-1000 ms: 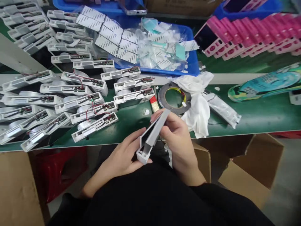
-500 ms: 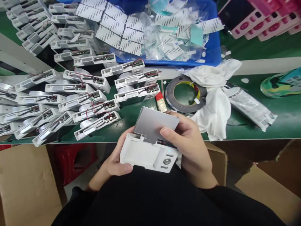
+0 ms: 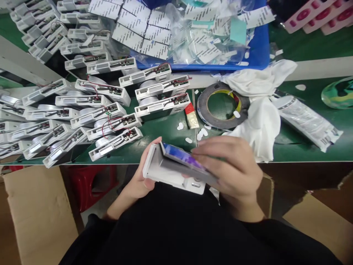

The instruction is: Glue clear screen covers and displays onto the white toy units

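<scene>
A white plastic housing [image 3: 171,178] with a button panel at its right end is tilted in front of my body. My left hand [image 3: 138,180] is wrapped round its left end, the thumb on the near edge. Over the housing leans a thin screen panel [image 3: 182,156], its blue and purple face turned up and away. My right hand [image 3: 231,165] grips the panel's right part between thumb and fingers, slightly blurred. Rows of similar white housings [image 3: 116,141] with red wires stand on the green table at the left.
A blue tray [image 3: 261,40] of printed liners and plastic scraps is at the back. Right of centre are a tape roll [image 3: 202,106], white cloth [image 3: 264,125], silver packet [image 3: 306,119] and a red-and-gold piece [image 3: 192,117]. Pink units [image 3: 309,16] lie at the back right.
The panel has turned from its grey back to its coloured face and now lies lower over the housing. My right hand has moved right, its fingers now over the panel's top edge.
</scene>
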{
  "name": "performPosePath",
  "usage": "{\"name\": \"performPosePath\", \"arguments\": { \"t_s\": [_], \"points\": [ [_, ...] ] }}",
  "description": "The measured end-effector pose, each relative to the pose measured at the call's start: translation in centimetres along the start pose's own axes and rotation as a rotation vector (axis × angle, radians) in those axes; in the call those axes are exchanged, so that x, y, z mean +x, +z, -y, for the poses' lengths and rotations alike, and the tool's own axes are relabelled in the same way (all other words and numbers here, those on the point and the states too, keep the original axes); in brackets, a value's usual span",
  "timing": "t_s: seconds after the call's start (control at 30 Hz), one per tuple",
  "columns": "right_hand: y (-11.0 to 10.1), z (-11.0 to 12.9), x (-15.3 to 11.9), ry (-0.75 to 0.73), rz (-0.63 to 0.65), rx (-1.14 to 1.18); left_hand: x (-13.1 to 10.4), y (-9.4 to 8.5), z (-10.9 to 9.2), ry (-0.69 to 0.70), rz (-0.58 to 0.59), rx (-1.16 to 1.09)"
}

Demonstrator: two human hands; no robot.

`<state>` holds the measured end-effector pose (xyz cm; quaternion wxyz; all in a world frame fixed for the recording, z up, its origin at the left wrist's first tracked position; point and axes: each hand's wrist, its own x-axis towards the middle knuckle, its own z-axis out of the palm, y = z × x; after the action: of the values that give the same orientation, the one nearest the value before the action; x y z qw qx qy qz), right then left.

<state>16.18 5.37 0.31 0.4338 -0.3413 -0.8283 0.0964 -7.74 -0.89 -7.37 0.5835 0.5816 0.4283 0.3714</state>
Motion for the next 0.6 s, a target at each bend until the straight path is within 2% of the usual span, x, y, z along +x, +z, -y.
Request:
{"name": "performPosePath", "arguments": {
  "t_s": [0.13,0.2,0.3,0.4,0.5,0.6],
  "points": [
    [0.1,-0.4,-1.1,-0.129,0.071,-0.018,0.2,0.3,-0.1,0.010,-0.073,-0.199],
    [0.3,-0.7,-1.6,-0.174,0.072,0.003,0.3,0.4,0.0,0.009,-0.102,-0.218],
    [0.6,-0.8,-2.3,-0.085,0.093,0.047,0.6,0.6,0.0,0.016,-0.123,-0.202],
    [0.7,-0.5,-2.7,0.105,0.132,0.129,1.0,0.5,-0.5,0.000,-0.161,-0.141],
    [0.6,-0.4,-3.0,0.261,0.217,0.191,1.5,0.1,-1.7,-0.038,-0.156,-0.069],
    [0.6,-0.8,-3.4,0.330,0.242,0.265,1.9,-0.4,-3.6,-0.019,-0.094,-0.037]
  ]
}}
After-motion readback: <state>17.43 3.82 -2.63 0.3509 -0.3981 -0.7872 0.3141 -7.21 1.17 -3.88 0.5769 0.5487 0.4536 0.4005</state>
